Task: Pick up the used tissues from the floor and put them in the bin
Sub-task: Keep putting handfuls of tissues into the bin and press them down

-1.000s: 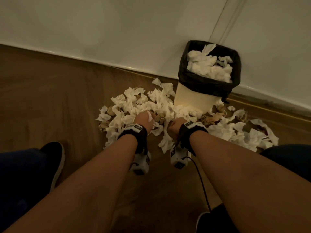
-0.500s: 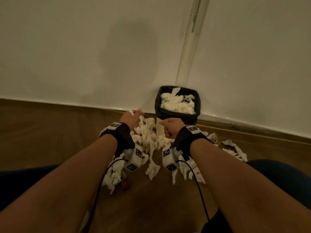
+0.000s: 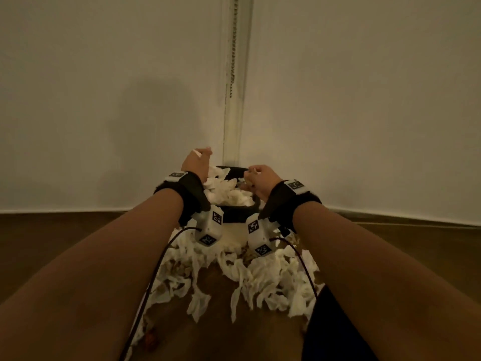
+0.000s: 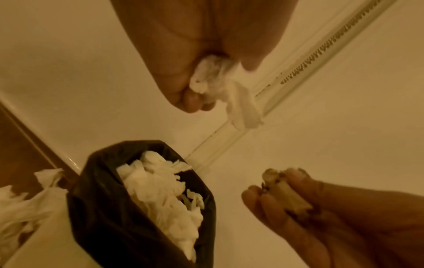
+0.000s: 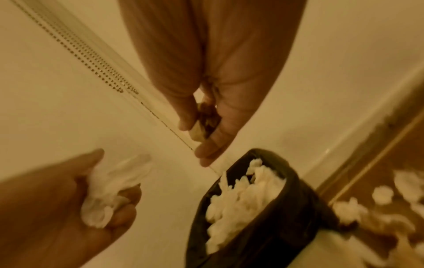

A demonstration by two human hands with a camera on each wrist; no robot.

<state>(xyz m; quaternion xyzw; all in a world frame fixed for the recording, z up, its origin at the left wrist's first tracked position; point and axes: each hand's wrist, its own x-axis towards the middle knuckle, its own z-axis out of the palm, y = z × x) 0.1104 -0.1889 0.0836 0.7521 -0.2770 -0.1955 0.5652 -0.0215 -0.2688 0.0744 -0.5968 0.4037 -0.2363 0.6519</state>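
two pale walls (image 3: 104, 100) meet in a corner, with a vertical strip (image 3: 235, 74) carrying a bead chain running down the join. a brown wooden floor (image 3: 65, 243) spreads below them. on the floor in front of the corner lies a wide heap of crumpled white tissues (image 3: 260, 277), some stained brown, reaching from under the left forearm across to the right. behind the heap, against the corner, stands the bin (image 3: 235, 217), pale-sided and lined with a black bag (image 4: 96, 208) folded over its rim; it is heaped near the top with white tissues (image 4: 160, 195). both forearms reach forward from the bottom of the head view, each with a black wrist strap and a white marked camera block with a dark cable trailing down. the left hand (image 3: 196, 162) is held up over the left edge of the bin, fingers curled tight round a white tissue wad (image 4: 227, 90) whose loose end hangs out of the fist. the right hand (image 3: 261, 182) is over the right side of the bin, a little lower, thumb and fingers pinching a small brown-stained tissue (image 5: 204, 125). the two hands are apart, neither touching the bin.
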